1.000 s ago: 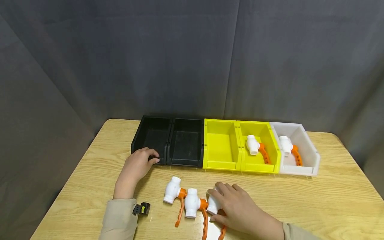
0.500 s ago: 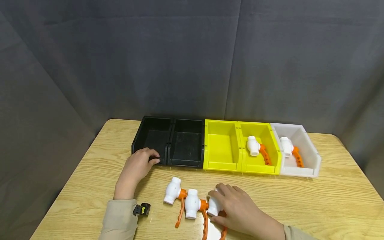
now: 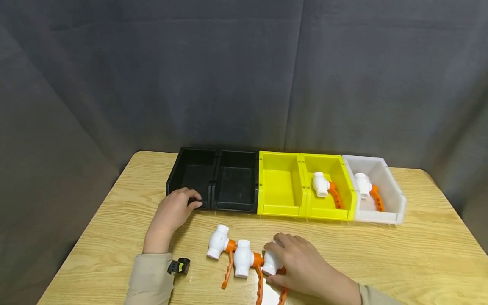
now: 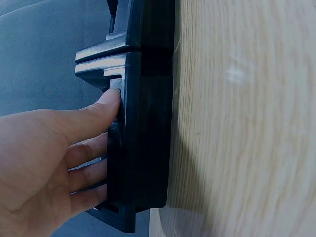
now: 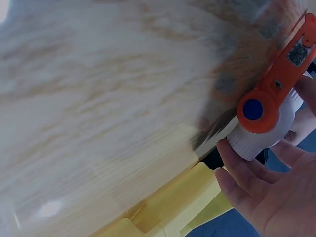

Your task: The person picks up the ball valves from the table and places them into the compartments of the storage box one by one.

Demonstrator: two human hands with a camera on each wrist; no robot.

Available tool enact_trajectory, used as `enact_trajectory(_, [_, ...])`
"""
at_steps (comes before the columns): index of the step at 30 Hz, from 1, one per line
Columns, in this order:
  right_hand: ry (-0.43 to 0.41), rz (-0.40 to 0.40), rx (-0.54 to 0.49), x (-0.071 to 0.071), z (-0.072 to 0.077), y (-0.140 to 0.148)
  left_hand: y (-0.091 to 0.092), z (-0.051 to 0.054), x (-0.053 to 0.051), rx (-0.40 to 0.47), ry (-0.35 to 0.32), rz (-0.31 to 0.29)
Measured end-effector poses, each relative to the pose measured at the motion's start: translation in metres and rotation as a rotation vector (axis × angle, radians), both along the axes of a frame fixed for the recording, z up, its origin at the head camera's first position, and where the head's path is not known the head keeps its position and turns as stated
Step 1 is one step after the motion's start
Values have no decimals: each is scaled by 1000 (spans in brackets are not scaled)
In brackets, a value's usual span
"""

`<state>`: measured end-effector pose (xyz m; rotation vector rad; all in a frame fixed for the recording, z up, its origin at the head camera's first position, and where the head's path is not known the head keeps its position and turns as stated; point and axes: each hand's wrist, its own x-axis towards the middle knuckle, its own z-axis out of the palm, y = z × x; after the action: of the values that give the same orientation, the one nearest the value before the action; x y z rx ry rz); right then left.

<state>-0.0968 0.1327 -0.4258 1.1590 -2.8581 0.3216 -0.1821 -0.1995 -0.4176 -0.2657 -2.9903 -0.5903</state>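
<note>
My left hand [image 3: 171,214] holds the front rim of the leftmost black bin [image 3: 193,178]. In the left wrist view the thumb lies on the bin's front lip [image 4: 129,128], and the other fingers go behind it. With my right hand [image 3: 303,262] I grip a white ball valve [image 3: 270,263] with an orange lever, low over the table. The right wrist view shows the fingers round its white body, beside the orange lever [image 5: 284,74]. Left of it two similar valves lie on the table, a middle ball valve [image 3: 242,259] and a left ball valve [image 3: 218,242].
Right of the held bin stand another black bin [image 3: 236,186], a yellow bin [image 3: 282,186], a second yellow bin [image 3: 310,207] with one valve, and a white bin [image 3: 396,199] with one valve. A small black strap piece [image 3: 179,266] lies by the left sleeve.
</note>
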Motion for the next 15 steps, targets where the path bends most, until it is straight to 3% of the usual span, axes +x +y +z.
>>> enact_trajectory(15, [94,35,-48,-6,7,2,0,-2,0,2,28,-9])
